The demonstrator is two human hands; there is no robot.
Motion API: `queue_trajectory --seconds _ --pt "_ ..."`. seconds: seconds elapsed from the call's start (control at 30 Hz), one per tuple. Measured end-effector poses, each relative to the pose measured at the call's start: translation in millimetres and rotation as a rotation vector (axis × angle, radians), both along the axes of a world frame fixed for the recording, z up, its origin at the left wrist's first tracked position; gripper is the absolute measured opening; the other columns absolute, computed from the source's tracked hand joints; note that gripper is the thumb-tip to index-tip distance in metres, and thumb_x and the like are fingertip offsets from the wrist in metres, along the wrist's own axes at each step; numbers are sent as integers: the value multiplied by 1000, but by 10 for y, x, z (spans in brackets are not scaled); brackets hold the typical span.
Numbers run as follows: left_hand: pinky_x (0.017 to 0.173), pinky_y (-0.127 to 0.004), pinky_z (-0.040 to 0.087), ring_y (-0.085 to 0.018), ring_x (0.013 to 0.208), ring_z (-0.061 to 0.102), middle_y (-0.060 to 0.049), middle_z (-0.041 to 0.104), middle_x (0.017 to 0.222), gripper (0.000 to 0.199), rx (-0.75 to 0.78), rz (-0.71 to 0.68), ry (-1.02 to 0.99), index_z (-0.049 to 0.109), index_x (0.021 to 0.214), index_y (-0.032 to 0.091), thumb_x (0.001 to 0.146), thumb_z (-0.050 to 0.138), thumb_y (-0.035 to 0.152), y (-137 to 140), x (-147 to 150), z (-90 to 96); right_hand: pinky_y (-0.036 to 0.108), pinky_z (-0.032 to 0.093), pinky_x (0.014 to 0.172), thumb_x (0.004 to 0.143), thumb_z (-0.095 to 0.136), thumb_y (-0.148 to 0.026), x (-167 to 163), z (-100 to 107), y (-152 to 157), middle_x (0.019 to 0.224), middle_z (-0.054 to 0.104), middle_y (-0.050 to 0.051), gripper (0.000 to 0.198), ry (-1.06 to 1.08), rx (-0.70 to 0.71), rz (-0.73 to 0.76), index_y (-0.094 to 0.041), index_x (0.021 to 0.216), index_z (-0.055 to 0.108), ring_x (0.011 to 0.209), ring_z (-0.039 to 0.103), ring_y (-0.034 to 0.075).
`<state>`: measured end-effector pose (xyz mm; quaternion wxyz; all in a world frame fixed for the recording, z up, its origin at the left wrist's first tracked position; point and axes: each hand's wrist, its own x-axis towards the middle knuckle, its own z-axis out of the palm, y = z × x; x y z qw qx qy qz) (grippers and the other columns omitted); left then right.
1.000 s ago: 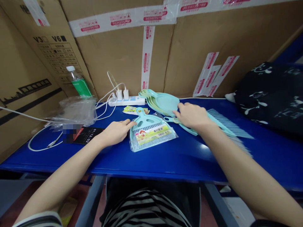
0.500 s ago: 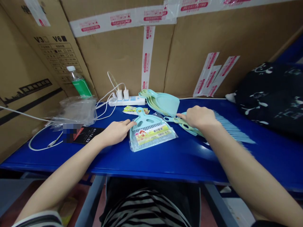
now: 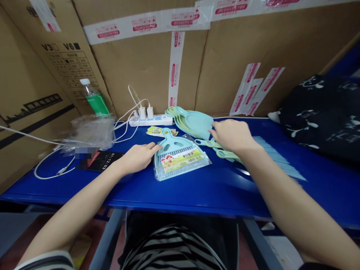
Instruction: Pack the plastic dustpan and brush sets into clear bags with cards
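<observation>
A light-blue dustpan with a brush and a yellow printed card lies in a clear bag (image 3: 182, 159) on the blue table. My left hand (image 3: 139, 157) rests at its left edge, fingers stretched out and touching it; its thumb is hidden. Behind it lies a stack of green and blue dustpans (image 3: 198, 122). My right hand (image 3: 232, 135) has its thumb and forefinger closed at the right edge of the top blue dustpan. Under that hand and wrist are several brushes (image 3: 278, 159), handles pointing left, partly hidden.
A white power strip (image 3: 157, 120) with chargers and cables stands against the cardboard. More printed cards (image 3: 154, 130) lie before it. At left are clear plastic bags (image 3: 91, 129), a green-labelled bottle (image 3: 97, 103) and a phone (image 3: 105, 160). A dark patterned bag (image 3: 323, 116) sits at right.
My right hand has moved slightly up and left, from the brush handles to the edge of the top dustpan. My left hand and the bagged set have stayed in place.
</observation>
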<state>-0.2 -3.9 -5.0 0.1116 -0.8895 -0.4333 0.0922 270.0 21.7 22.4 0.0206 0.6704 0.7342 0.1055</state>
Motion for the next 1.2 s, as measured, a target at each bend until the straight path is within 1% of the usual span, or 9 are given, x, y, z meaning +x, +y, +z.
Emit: queue_trajectory --seconds 0.07,0.13,0.23,0.33,0.47,0.63,0.83,1.03,1.2 --pt "71 -30 52 -20 89 66 -9 63 108 45 6 -3 -6 44 129 19 85 37 9 -1 -2 1 33 43 73 96 37 -31 -141 32 -56 108 69 19 38 -23 -4 59 -15 115 66 102 63 30" --pt "70 -30 52 -20 89 66 -9 63 106 45 10 -6 -16 45 128 19 85 37 10 0 -8 -2 32 44 73 97 36 -31 -256 15 -88 107 70 16 38 1 -87 149 -17 115 66 101 63 28" --pt "70 -30 52 -20 89 67 -9 64 107 43 5 -27 -33 45 127 19 85 37 11 3 -18 -6 33 46 75 97 36 -35 -342 -70 -87 109 69 15 40 20 -184 218 -17 114 67 100 64 28" --pt "70 -29 51 -20 89 67 -9 65 108 42 -1 -90 -52 45 127 18 85 39 12 7 -27 -11 35 46 82 96 35 -34 -363 -150 -64 109 69 16 42 18 -176 243 -16 114 68 101 63 28" --pt "69 -29 48 -20 86 67 -8 67 105 39 -9 -169 -68 47 124 18 85 42 14 7 -34 -15 36 44 90 94 35 -22 -383 -188 -53 112 70 15 41 56 -144 284 -14 123 64 107 62 28" --pt "67 -28 45 -19 80 65 -5 68 97 33 -13 -263 -102 52 116 20 84 45 14 -5 -32 0 37 43 94 92 34 -13 -400 -176 -69 125 64 15 50 143 -174 231 -14 140 49 114 60 29" --pt "63 -27 41 -18 79 58 -5 60 89 17 63 -384 -76 57 94 22 82 48 13 -39 -6 -14 37 42 97 94 34 -17 -391 -178 -67 125 64 15 45 130 -192 219 -13 133 57 116 59 29" --pt "61 -27 39 -16 75 53 -3 55 84 13 102 -488 -82 56 91 22 83 50 14 -82 27 -58 36 44 93 95 32 -20 -369 -177 -46 123 66 11 45 155 -185 191 -20 131 58 115 60 27" --pt "60 -28 38 -15 67 51 0 54 79 10 173 -607 -135 55 87 21 82 51 13 -93 36 -78 38 46 89 97 33 -27 -353 -159 -50 119 68 11 42 156 -219 131 -22 128 61 111 62 29"
